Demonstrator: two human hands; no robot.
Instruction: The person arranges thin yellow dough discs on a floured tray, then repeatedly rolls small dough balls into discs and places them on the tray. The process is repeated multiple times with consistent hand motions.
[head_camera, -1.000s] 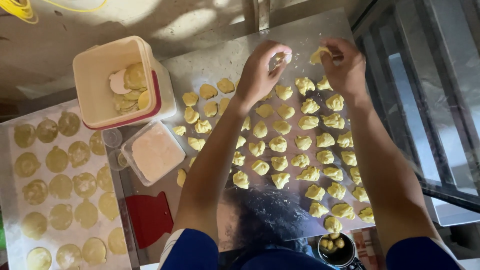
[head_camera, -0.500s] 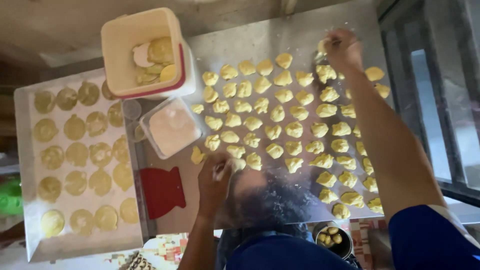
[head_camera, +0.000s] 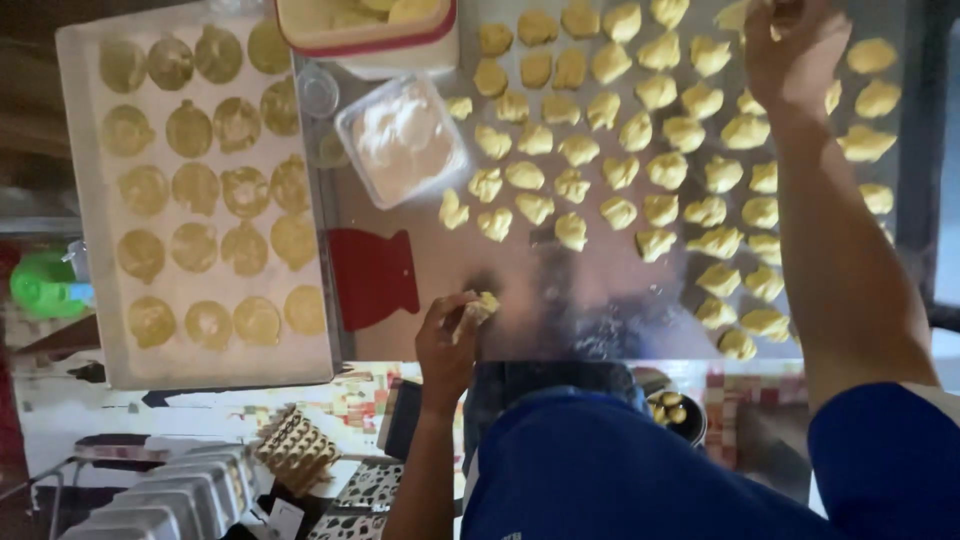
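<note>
now, from the head view, your left hand (head_camera: 447, 340) sits at the near edge of the metal sheet (head_camera: 560, 300), fingers pinched together on a small yellow dough piece (head_camera: 486, 305), just beside the red scraper (head_camera: 372, 277). your right hand (head_camera: 795, 45) reaches to the far side among the rows of dough lumps (head_camera: 640, 150), fingers curled around another dough bit (head_camera: 735, 15). left of the sheet lies a tray of flat dough rounds (head_camera: 200, 185), with a tub of white flour (head_camera: 402, 138) between.

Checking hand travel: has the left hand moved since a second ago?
Yes. The left hand came back from the far dough rows to the near edge, beside the flat red plastic scraper.
</note>
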